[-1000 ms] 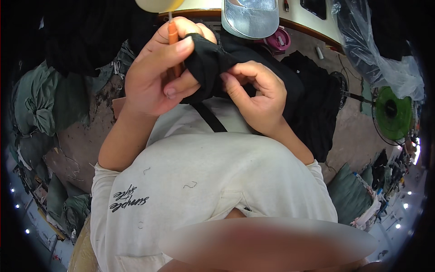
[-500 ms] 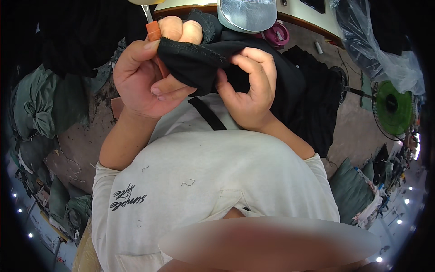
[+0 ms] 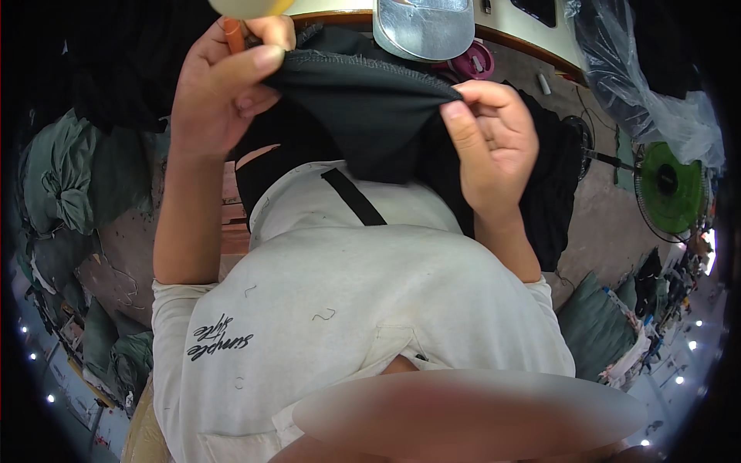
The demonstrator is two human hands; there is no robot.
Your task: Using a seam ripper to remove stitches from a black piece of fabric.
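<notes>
A piece of black cloth (image 3: 359, 108) is stretched between my two hands, its stitched, slightly frayed edge running across the top. My left hand (image 3: 212, 96) pinches the left end of that edge between thumb and fingers. Also tucked in its fingers is an orange-handled tool (image 3: 234, 35), whose tip cannot be made out now. My right hand (image 3: 500, 143) grips the right end of the edge with thumb and forefinger. The lower part of the cloth hangs down in front of my light shirt.
Ahead is a white work table (image 3: 340, 6) with a rounded silvery metal piece (image 3: 424, 29). A pink round object (image 3: 472, 60) lies below it. Dark cloth hangs at right, near a green fan (image 3: 670, 185) and clear plastic (image 3: 656, 92). Green bundles (image 3: 65, 174) lie at left.
My right hand has moved right and my left hand up and left, pulling the cloth's bunched edge out straight. The orange-handled tool has shifted up and left with my left hand.
</notes>
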